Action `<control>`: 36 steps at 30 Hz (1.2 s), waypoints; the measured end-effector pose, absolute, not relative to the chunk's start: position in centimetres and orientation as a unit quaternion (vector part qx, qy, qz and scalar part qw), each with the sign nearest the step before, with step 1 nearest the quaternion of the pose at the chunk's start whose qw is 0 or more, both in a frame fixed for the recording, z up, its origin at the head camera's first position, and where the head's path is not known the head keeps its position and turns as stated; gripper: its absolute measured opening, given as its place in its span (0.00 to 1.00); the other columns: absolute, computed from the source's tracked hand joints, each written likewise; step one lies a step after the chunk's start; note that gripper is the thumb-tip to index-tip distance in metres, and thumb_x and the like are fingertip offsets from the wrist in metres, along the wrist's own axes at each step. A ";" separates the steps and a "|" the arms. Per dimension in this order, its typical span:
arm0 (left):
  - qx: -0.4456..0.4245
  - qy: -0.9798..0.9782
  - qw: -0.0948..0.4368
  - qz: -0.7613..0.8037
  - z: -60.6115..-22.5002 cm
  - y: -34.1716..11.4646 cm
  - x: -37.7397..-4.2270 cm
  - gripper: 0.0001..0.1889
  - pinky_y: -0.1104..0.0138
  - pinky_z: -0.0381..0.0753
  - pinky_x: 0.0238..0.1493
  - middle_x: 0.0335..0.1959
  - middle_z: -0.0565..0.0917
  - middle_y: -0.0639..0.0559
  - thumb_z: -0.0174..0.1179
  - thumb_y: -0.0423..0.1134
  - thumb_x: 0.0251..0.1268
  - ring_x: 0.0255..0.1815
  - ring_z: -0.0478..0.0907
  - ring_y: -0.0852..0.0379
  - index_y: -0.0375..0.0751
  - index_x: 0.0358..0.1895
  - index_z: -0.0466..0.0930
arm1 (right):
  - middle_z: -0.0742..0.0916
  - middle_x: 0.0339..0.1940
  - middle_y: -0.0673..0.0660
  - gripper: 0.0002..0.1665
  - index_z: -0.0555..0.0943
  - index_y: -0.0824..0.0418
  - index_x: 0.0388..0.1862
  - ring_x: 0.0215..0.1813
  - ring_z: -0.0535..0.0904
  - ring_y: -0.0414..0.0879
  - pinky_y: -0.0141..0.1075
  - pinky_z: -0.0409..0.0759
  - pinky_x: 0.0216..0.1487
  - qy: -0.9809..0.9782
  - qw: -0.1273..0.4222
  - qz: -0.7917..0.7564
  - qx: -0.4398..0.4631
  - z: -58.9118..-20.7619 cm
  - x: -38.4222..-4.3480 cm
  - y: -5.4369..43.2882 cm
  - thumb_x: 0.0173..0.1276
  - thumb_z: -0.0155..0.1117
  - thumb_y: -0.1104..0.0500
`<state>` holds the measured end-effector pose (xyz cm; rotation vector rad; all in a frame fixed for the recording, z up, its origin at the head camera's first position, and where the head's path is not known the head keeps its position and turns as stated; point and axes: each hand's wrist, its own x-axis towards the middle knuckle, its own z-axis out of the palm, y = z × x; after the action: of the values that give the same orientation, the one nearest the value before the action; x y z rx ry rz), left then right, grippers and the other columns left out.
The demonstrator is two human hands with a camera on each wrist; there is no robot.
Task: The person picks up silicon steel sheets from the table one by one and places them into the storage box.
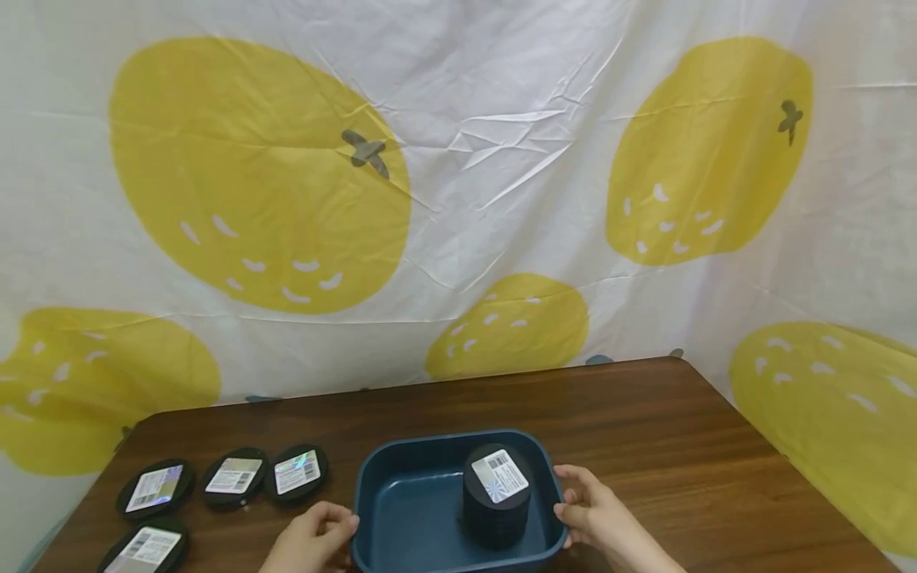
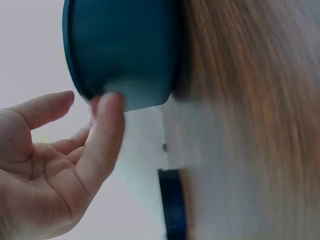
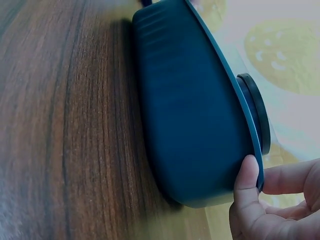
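A dark blue rectangular tub (image 1: 411, 497) sits on the wooden table, in front of me. My right hand (image 1: 598, 513) pinches its right rim, thumb on the outer wall (image 3: 200, 115) and a finger over the edge. At the opposite side is my left hand (image 1: 311, 537); in the left wrist view one fingertip (image 2: 110, 105) overlaps the tub's outer wall while another finger stands apart from the rim. Inside the tub, toward the right, a stack of black round discs (image 1: 497, 517) stands upright with a white barcode label (image 1: 500, 476) on top.
Several black round discs with labels lie on the table's left side, among them one at the far left (image 1: 179, 485) and one nearer the tub (image 1: 318, 461). The wooden table (image 1: 645, 430) ends against a white curtain (image 1: 501, 48) with yellow fruit prints.
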<state>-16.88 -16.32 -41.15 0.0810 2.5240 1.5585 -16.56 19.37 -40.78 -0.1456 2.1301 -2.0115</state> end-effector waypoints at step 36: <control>-0.015 0.988 -0.054 0.142 -43.6 -21.7 -15.8 0.53 0.31 0.22 0.58 0.72 0.48 0.33 0.42 0.77 0.52 0.71 0.34 0.31 0.40 0.72 0.51 | 0.66 0.31 0.54 0.34 0.52 0.78 0.63 0.28 0.68 0.43 0.31 0.76 0.25 0.734 0.101 -0.669 -0.064 -41.0 -16.8 19.5 0.60 0.53 0.72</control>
<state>-15.77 -21.70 -43.56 -0.0488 3.2170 0.4625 -16.76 19.48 -40.97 -0.1889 2.1685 -1.9765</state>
